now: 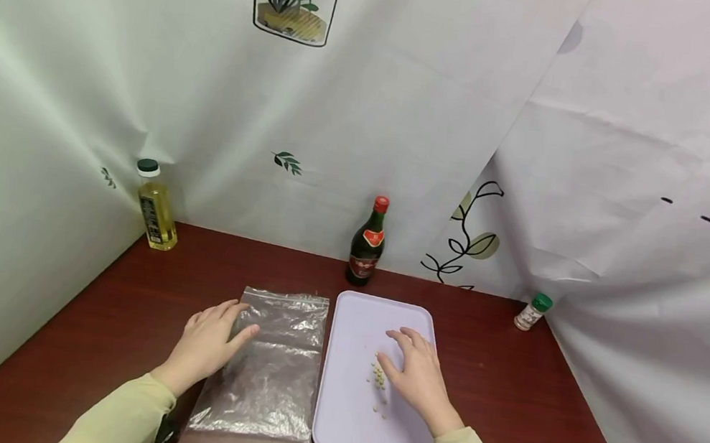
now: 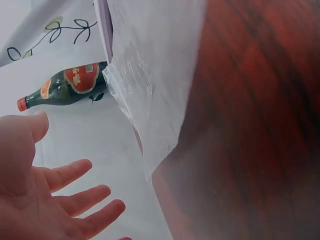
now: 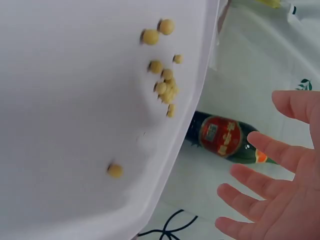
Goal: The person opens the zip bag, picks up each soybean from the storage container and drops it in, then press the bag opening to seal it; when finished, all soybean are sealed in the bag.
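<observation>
A red-brown table top (image 1: 505, 396) with streaked grain is being shown across the lower half of the head view, and is being enclosed by a creased, pale printed cloth (image 1: 405, 111) on which plants and a jar outline are being displayed. The table is being bounded by slanting edges at lower left and lower right and by a back edge running through mid-frame. At lower centre, a lilac tray (image 1: 346, 365) with a raised rim is being seen just beside a clear zip-top bag (image 1: 275, 386), which is being laid flat; round yellow beans (image 3: 151, 36) are being carried on the tray, mostly clustered. Bands of bare wood are being left outside the bag's left edge and the tray's right rim. The left hand (image 1: 206, 343) is being held over the bag's left edge and the right hand (image 1: 419, 376) over the tray's right half, both released, fingers loosely spread. Along the back, a yellow oil bottle (image 1: 157, 215) with a dark label is being seen at left, a green bottle (image 1: 365, 251) with red labels at centre, and a green-capped shaker (image 1: 532, 312) at right; their lettering is being rendered too small or blurred to read.
</observation>
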### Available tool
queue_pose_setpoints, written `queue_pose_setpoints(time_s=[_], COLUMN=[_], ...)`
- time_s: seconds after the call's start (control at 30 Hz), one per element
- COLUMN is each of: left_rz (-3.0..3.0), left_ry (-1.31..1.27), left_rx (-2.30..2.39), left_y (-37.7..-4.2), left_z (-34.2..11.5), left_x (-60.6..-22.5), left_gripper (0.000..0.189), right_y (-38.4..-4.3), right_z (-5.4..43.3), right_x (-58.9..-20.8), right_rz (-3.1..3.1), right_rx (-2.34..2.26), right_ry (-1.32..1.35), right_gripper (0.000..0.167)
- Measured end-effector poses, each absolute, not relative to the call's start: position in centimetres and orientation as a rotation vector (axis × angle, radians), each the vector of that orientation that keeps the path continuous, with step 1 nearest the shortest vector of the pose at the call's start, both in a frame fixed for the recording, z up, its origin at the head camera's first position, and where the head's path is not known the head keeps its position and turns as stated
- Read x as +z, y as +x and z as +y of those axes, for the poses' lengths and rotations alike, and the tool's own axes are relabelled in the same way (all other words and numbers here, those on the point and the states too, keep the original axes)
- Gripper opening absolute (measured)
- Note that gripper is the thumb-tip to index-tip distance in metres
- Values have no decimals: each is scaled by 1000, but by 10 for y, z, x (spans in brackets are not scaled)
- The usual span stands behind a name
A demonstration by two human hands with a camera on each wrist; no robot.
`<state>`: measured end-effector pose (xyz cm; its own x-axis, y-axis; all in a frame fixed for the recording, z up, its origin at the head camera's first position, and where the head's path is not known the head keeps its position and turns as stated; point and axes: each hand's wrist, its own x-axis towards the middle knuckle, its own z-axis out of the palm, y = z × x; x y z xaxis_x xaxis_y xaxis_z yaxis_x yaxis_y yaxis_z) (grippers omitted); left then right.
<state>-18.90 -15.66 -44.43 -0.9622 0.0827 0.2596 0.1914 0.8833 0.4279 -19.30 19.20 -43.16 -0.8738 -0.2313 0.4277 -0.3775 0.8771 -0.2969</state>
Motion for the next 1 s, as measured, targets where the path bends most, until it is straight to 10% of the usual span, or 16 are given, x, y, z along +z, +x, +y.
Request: queue_pose_setpoints(time_s=[1.0], left_rz=[-2900], left_ry=[-230], left_rx=[-585], left_y=[-224], left_z=[-144], left_x=[-439], left_gripper=[38], right_y=[-227], right_z=[148], right_x=[-426], right_rz=[-2700], right_rx=[905], right_ry=[567], right_gripper=[11])
